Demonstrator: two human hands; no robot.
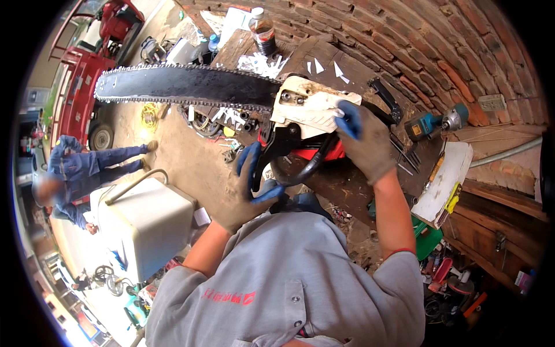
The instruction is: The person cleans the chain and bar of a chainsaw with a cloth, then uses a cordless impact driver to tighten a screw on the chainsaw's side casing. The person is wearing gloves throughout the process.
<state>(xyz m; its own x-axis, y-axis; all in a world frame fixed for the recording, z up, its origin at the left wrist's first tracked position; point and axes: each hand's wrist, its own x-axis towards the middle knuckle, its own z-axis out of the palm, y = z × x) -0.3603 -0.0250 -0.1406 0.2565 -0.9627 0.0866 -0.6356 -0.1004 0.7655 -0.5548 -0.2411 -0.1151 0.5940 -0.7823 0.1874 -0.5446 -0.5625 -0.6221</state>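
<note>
A chainsaw lies across the wooden bench, its long black bar (182, 84) and chain pointing left. Its cream side cover (306, 98) shows two nuts; red body (318, 151) and black curved handle (295, 173) show below. My gloved left hand (243, 196) is at the black front guard (270, 147), fingers and thumb spread against it. My gloved right hand (361, 139) has its blue fingertips curled at the cover's right edge, around something small and pale that I cannot make out.
Bottle (263, 32), paper scraps (318, 66), teal impact driver (433, 121) and pale board (445, 179) are on the bench beside a brick wall (416, 46). At left, a person in blue (81, 173) stands near a white container (153, 231) and red vehicle (84, 95).
</note>
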